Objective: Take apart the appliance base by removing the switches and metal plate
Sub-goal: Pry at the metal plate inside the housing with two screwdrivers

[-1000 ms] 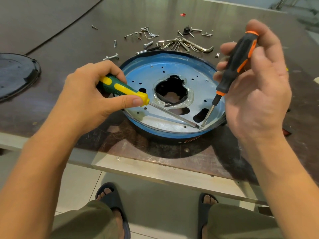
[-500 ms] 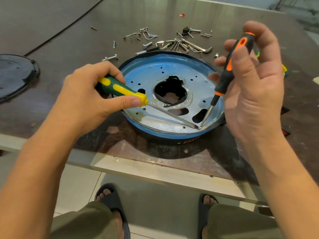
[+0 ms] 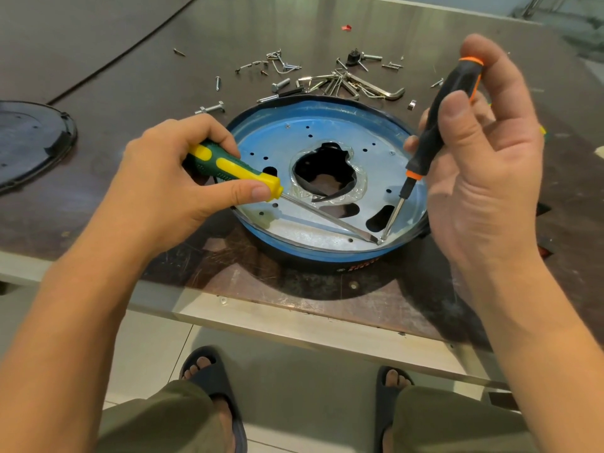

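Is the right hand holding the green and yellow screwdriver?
No, the right hand holds the black and orange screwdriver.

I am working at a dark brown, scratched wooden table with a pale metal edge. Sitting directly on it are the round blue-rimmed appliance base, a scatter of silver screws and bent metal hex keys beyond it, and a round black plastic cover lying far left.
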